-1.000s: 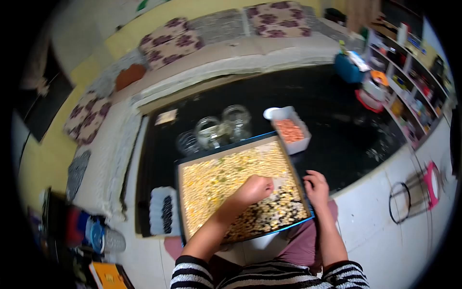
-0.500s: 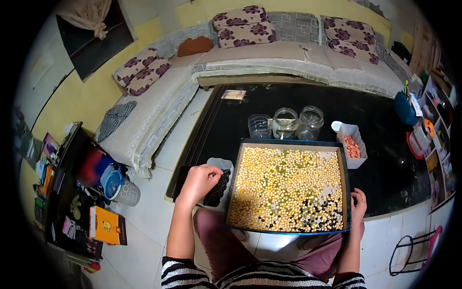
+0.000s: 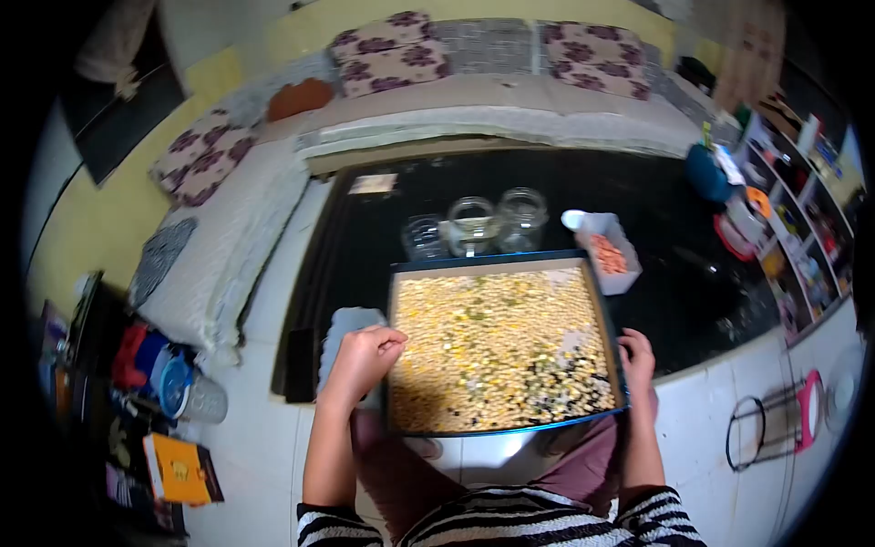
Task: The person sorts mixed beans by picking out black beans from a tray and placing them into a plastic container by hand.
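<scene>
A shallow box (image 3: 510, 428) rests over my lap and the table edge, spread with pale yellow beans (image 3: 474, 337), some green ones and a patch of black beans (image 3: 583, 383) at its lower right. My left hand (image 3: 361, 363) is closed in a pinch at the box's left rim; what is between the fingertips is too small to make out. Under and behind it stands a translucent plastic container (image 3: 351, 319), mostly hidden by the hand. At the box's right side, my right hand (image 3: 638, 360) has curled fingers against the outer wall, steadying it.
Several clear jars (image 3: 472, 228) stand behind the box. A container of reddish-pink nuts or beans (image 3: 609, 255) and a white lid (image 3: 572, 219) sit at the back right. On the black table's left edge lies a dark flat object (image 3: 301, 365). A sofa (image 3: 492, 96) lines the far side.
My left hand has moved from above the container of black beans rightward to the box's left rim, still pinched. My right hand stays at the box's side. The whole view has shifted.
</scene>
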Available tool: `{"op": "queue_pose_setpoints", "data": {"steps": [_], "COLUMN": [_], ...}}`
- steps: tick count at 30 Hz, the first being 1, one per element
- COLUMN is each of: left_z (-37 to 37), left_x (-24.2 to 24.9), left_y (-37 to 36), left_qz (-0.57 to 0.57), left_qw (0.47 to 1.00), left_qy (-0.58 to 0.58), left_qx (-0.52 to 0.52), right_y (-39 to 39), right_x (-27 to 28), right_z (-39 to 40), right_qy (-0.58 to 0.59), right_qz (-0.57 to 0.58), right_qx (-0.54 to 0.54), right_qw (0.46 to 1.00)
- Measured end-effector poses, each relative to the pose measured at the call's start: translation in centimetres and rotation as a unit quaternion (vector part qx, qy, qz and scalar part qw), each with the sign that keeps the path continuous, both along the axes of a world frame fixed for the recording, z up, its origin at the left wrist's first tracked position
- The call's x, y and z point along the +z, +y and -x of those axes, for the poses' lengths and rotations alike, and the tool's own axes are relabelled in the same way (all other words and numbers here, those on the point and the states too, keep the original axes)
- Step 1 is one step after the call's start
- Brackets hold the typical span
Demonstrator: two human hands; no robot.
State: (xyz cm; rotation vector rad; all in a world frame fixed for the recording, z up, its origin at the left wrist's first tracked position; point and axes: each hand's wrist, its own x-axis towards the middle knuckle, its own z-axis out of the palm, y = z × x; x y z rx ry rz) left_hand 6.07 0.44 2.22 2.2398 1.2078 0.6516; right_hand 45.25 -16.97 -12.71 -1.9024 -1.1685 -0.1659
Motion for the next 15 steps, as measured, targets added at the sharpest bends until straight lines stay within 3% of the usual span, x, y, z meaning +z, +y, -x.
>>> {"op": "queue_pose_setpoints", "data": {"steps": [5,9,15], "left_z": [-7.7,-14.1,-21.7], "left_x": [-2.4,-5.0,-8.5], "left_y": [-0.5,-1.4,-1.9], "left_qz": [0.071,0.062,0.03], "left_qw": [0.975,0.943,0.935], "left_qy": [-0.025,0.002,-0.005], "left_qx": [-0.208,-0.327,-0.354], "right_y": [0.1,0.0,0.0], "right_x": [0.5,0.8,1.1], "right_z": [0.6,0.9,1.0], "right_qy": [0.002,0.021,0.028], "right_qz": [0.007,0.0,-0.007], "right_qx": [-0.013,-0.021,-0.021], "right_qw": [1.0,1.0,0.999]}}
